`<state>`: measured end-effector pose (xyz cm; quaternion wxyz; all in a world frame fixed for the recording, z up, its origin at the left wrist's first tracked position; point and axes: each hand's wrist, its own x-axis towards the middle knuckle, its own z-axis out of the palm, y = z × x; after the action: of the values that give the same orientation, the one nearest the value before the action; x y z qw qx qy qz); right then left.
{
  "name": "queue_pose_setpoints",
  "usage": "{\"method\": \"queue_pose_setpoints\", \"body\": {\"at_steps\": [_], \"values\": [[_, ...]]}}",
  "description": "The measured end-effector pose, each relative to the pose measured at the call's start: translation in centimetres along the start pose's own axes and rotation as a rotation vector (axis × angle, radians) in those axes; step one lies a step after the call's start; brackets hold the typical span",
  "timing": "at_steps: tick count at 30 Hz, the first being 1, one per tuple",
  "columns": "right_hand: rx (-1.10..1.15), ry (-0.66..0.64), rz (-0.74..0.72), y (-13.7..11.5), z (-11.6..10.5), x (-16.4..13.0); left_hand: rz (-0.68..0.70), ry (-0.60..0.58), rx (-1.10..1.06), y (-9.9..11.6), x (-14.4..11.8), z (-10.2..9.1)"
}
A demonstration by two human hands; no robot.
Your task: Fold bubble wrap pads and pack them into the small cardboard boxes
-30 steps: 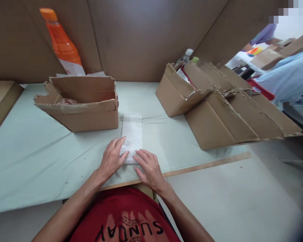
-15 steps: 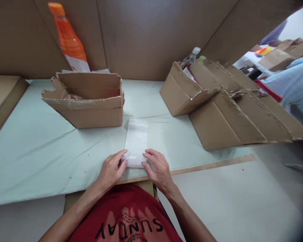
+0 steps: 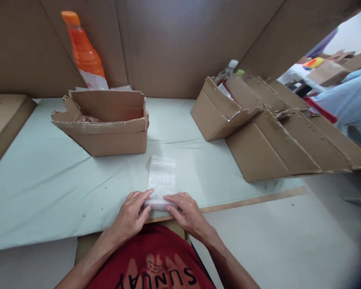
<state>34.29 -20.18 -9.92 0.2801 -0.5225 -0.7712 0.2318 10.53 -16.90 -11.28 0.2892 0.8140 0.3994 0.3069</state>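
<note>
Fingers narrow on both of your hands. Your left hand (image 3: 131, 213) grips the near edge of the bubble wrap (image 3: 162, 174), thumb on the near face, fingertips on top; your right hand (image 3: 189, 213) does the same at the edge's other end. That edge looks folded into a thick ridge; the rest lies flat. Landmark: torn-edged box (image 3: 120, 142). The bubble wrap is nearer you than the box and to its right, on a pale green cloth (image 3: 63, 192). Inside the box, something reddish, mostly hidden. Behind the box: orange bottle (image 3: 88, 60), then cardboard wall (image 3: 174, 48). Left of it: flat carton (image 3: 6, 114). Well right of it: row of cartons (image 3: 258, 148), and beyond those a light blue sleeve or garment (image 3: 345, 94).
</note>
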Motion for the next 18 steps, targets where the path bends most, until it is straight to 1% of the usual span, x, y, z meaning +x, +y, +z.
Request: {"method": "queue_pose_setpoints", "body": {"at_steps": [3, 4, 5, 6, 9, 11, 13, 16, 17, 18], "values": [[-0.129, 0.165, -0.021, -0.1, -0.2, -0.5, -0.049, 0.033, 0.098, -0.4, 0.7, 0.4], [-0.177, 0.193, -0.035, -0.1, -0.1, -0.6, -0.055, 0.051, 0.145, -0.6, 1.2, 0.6], [-0.215, 0.188, -0.054, -0.1, 0.0, -0.6, -0.059, 0.070, 0.187, -0.7, 1.6, 0.7], [-0.242, 0.157, -0.073, 0.0, 0.3, -0.6, -0.061, 0.089, 0.215, -0.8, 2.0, 0.8], [-0.272, 0.076, -0.088, 0.3, 0.9, -0.1, -0.023, 0.139, 0.203, -0.7, 2.4, 0.7], [-0.231, 0.090, -0.068, 0.4, 1.1, 0.3, 0.041, 0.131, 0.146, -0.3, 2.0, 0.3], [-0.132, 0.090, -0.048, 0.5, 0.9, 0.6, 0.065, 0.092, 0.085, 0.1, 1.3, 0.0], [-0.014, 0.020, 0.009, 0.3, 0.3, 0.4, -0.018, 0.048, 0.031, 0.4, 0.6, 0.0], [-0.019, 0.017, 0.026, 0.2, 0.2, 0.3, -0.047, 0.050, 0.039, 0.3, 0.7, 0.1], [-0.051, 0.040, 0.036, 0.1, 0.0, 0.1, -0.068, 0.057, 0.061, 0.1, 0.9, 0.4]]}}
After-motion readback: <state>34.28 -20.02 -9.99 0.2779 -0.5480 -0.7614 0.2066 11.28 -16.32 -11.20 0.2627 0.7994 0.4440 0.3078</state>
